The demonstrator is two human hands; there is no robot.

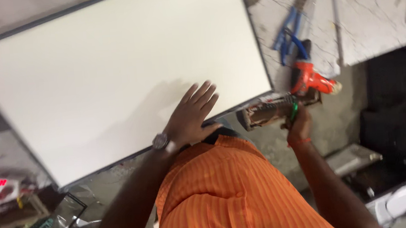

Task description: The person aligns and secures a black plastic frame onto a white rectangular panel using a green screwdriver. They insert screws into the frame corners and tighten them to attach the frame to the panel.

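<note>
**A big white panel held by one palm near the bench edge**

The left hand [191, 116] lies flat on the white panel [111, 73], fingers spread and together pointing toward one o'clock, pressing near the panel's lower edge, gripping nothing. The panel rests on the worn grey workbench [375, 11], its near edge close to the person's orange striped shirt [220, 195]. The right hand [299, 122], at three o'clock from the left, is closed around a brownish ribbed part [266, 112]; blur hides what that part is. Just above it, at twelve o'clock, a red power tool [310, 80] sits at the bench edge, blue-handled pliers [288, 30] beyond it.

From where I stand, the risks look plain. One palm is all that steadies a wide, thin panel; a push off-centre could make it slide or pivot. The red tool hangs near the edge, and a nudge from the right wrist could knock it off. The held part could also scrape the panel's corner.
</note>
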